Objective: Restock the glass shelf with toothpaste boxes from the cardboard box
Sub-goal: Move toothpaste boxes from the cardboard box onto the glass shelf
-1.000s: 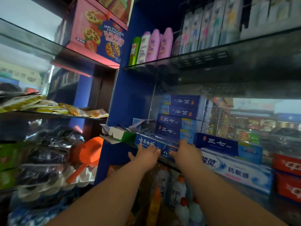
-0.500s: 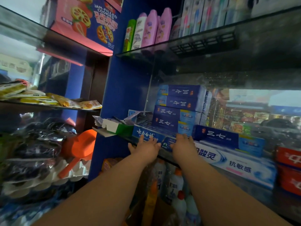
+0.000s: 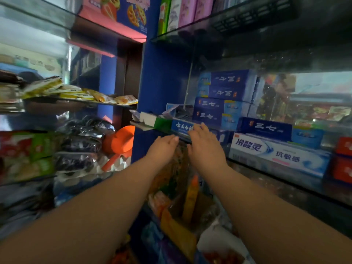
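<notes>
Just flat right hand (image 3: 204, 143) fingertips touch the blue carton (image 3: 182, 126).

The glass shelf (image 3: 276, 187) is loaded with stacked blue toothpaste boxes (image 3: 221, 109), a white toothpaste box (image 3: 278, 155) and red boxes (image 3: 342, 159).

Dark blue toothpaste boxes (image 3: 221, 109) with white lettering, white-and-blue swirled toothpaste box (image 3: 278, 155), orange scoop (image 3: 120, 141), red boxes (image 3: 343, 161)
</notes>
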Motion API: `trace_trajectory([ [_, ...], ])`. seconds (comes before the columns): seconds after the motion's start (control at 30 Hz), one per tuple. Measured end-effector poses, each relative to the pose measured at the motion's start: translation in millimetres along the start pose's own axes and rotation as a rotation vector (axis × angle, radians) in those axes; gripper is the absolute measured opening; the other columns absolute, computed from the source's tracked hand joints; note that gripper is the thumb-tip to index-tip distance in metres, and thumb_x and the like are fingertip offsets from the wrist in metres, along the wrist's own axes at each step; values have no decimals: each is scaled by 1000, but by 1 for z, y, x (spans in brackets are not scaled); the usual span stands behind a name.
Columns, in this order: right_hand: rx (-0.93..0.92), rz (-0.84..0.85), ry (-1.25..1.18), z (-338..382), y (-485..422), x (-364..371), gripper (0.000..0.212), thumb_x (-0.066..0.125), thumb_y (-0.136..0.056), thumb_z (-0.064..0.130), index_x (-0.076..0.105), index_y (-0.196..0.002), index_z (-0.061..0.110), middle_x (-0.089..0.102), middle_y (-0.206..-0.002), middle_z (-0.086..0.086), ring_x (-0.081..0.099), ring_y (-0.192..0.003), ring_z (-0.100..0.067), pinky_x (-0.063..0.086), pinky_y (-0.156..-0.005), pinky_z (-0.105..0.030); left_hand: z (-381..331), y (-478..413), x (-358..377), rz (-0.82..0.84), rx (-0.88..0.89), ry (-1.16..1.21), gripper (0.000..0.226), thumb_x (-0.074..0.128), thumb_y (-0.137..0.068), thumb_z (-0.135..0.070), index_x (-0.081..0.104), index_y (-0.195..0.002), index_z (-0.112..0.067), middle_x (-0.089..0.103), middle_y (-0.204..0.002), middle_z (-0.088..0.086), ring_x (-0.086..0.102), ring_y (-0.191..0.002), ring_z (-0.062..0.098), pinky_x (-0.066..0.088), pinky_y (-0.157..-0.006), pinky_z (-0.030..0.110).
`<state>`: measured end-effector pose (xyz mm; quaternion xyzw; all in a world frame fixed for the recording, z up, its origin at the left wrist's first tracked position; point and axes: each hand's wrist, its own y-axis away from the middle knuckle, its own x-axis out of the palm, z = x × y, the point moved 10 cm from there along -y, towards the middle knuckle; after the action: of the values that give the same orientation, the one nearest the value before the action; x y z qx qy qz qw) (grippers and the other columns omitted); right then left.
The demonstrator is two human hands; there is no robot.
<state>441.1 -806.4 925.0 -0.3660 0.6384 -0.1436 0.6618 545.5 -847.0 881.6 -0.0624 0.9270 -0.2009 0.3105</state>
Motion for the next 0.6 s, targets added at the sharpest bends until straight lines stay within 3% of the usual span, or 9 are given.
trace_trajectory([
  [0.13,-76,109,-140,43,53,45,44,40,-99,18,38,-143,14,28,-156,-6,15,-147,-22,14,-117,-31,57,46,4,-47,-113,10,44,34,-103,-29,43,-142,-11,43,-147,13,39,-136,28,28,-109,28],
  [0.2,-95,198,-234,62,93,80,45,43,-97,17,40,-142,11,32,-154,-8,22,-145,-22,12,-115,-25,101,79,22,-25,-206,6,43,36,-102,-29,46,-140,-12,50,-139,20,49,-126,33,38,-103,32],
  [0.33,-43,414,-376,88,187,157,46,52,-94,21,43,-137,9,40,-146,-12,35,-138,-29,27,-112,-34,196,169,65,94,-457,-69,44,32,-103,-30,47,-139,-9,53,-138,18,52,-123,33,39,-97,30],
  [0.43,7,618,-401,103,263,208,50,50,-96,30,39,-141,11,35,-150,-11,34,-138,-26,28,-109,-33,254,246,94,165,-634,-58,42,32,-103,-30,50,-135,-10,53,-137,17,51,-123,33,40,-95,30],
  [0.53,80,812,-486,117,337,249,54,52,-96,30,33,-144,13,34,-150,-9,37,-135,-27,36,-108,-39,302,318,122,206,-799,-55,42,34,-103,-28,47,-137,-6,48,-142,18,46,-129,32,35,-101,28],
  [0.6,134,922,-552,126,382,274,49,52,-96,31,36,-140,17,44,-141,-8,48,-124,-28,44,-100,-44,327,368,140,213,-932,20,43,37,-102,-28,48,-137,-5,49,-142,17,45,-131,30,35,-105,29],
])
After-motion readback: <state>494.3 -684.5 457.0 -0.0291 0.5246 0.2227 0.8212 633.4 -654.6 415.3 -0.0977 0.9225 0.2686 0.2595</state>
